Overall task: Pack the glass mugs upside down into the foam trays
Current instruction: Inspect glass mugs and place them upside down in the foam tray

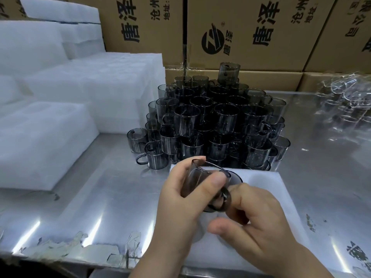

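Evidently early: the left hand (pixel 180 193) has its grip curled round a smoky mug (pixel 198 177), tilted just above the foam tray (pixel 267 183) at lower centre, while the right hand (pixel 255 227) pinches its handle. Behind, a large stack of mugs (pixel 216 121) waits on the counter (pixel 112 187); most of the packing is left to do.

- Metal table (pixel 84 197): the shiny worktop in front of you, streaked with reflected light.
- Cardboard boxes (pixel 251 27): stacked behind your worktop, printed with black characters and a round logo (pixel 212 41).
- Clear glassware (pixel 345 101): heaped on the table at your far right; probably cups, though the shapes are too blurred to tell.
- Torn film scraps (pixel 96 249): stuck along the table's near edge, to your left.
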